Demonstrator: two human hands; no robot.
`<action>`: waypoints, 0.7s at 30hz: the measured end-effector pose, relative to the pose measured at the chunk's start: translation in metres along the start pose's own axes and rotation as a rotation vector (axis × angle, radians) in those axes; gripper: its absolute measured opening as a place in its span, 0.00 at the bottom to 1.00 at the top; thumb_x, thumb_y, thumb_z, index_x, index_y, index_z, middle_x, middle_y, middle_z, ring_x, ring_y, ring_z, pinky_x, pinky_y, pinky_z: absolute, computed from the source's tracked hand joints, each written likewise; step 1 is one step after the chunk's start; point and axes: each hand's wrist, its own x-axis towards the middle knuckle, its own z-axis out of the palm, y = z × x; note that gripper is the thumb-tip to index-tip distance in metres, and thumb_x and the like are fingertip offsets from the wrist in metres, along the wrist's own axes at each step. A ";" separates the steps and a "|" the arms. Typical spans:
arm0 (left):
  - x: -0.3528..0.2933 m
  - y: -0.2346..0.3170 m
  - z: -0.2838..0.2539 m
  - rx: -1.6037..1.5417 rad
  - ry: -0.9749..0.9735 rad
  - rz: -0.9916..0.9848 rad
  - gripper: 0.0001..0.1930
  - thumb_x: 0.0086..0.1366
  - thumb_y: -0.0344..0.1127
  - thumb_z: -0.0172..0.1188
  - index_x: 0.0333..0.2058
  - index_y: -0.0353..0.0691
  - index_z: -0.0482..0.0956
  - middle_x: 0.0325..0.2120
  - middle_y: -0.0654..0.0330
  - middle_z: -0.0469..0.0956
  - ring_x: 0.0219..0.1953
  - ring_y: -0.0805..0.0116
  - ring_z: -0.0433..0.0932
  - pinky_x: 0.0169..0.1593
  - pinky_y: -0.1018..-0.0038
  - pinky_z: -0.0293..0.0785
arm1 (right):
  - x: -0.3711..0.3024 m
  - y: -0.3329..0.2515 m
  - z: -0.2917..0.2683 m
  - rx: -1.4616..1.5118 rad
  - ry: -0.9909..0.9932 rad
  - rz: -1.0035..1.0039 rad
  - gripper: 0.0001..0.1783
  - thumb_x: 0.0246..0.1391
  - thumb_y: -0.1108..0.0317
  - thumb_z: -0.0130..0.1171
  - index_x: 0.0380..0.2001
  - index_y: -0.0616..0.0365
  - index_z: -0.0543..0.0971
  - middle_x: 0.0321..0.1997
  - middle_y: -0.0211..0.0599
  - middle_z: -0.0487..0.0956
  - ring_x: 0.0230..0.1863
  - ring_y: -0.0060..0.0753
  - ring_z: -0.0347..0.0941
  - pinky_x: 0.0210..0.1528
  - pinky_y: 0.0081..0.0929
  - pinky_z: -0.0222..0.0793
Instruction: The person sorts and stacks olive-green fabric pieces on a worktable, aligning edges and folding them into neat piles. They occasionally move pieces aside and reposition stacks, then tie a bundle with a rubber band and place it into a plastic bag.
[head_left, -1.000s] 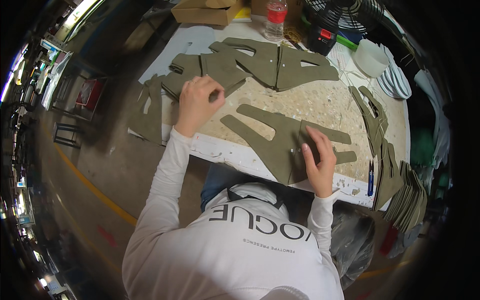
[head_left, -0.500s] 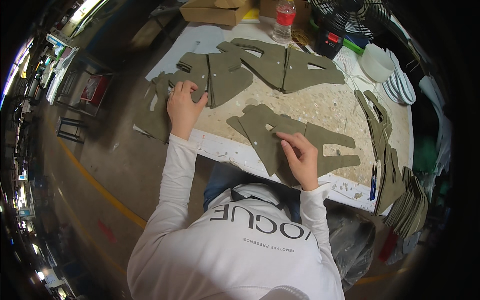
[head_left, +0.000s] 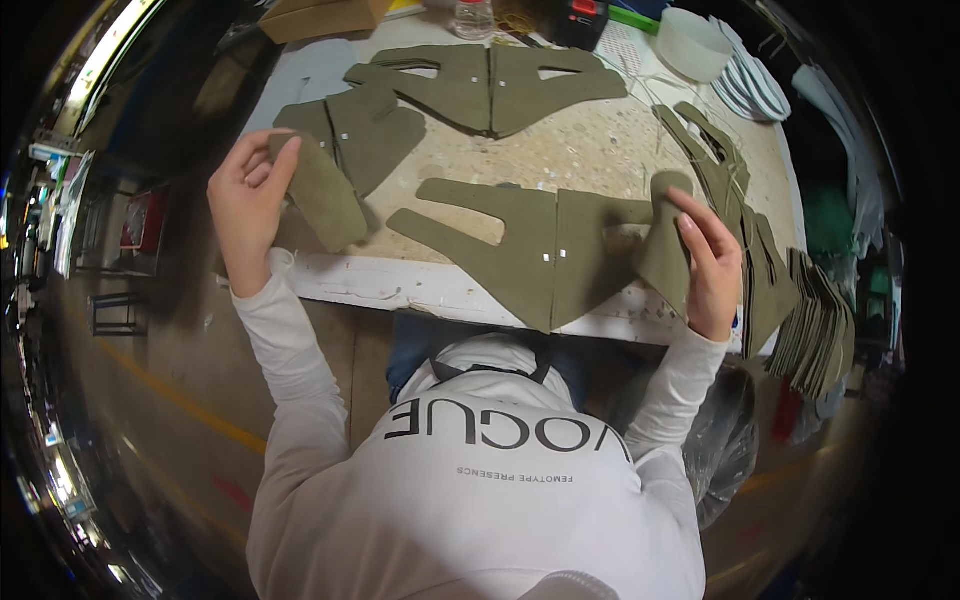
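Between the thumb and fingers of my left hand (head_left: 250,195), at the table's left side, is an olive-green cut shoe-upper piece (head_left: 330,205), held by its far end and hanging tilted. My right hand (head_left: 712,270) pinches the raised end of another olive upper piece (head_left: 668,235) at the near right. To its left, a two-pronged olive piece (head_left: 500,225) lies flat, meeting its neighbour along a straight seam line. Beyond my left hand lie overlapping olive pieces (head_left: 375,130). Farther back, a spread pair of stacked pieces (head_left: 545,95) rests with small white marks on it.
A bundle of olive pieces (head_left: 700,160) lies along the right side, and a fanned stack (head_left: 815,320) hangs past the table edge (head_left: 370,285). At the back are a cardboard box (head_left: 325,15), a bottle (head_left: 473,18), a white roll (head_left: 693,45) and pale curved pieces (head_left: 748,85).
My left hand has picked up an olive piece. My right hand has moved right and gripped a piece's end, and the near pieces now lie spread out. The view has shifted too.
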 end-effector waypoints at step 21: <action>-0.135 -0.017 0.135 0.209 -0.513 0.466 0.16 0.53 0.22 0.63 0.42 0.39 0.84 0.42 0.55 0.84 0.47 0.59 0.83 0.52 0.66 0.80 | -0.064 0.079 0.023 -0.104 0.044 0.126 0.31 0.52 0.85 0.62 0.61 0.67 0.72 0.42 0.32 0.71 0.34 0.16 0.75 0.39 0.14 0.73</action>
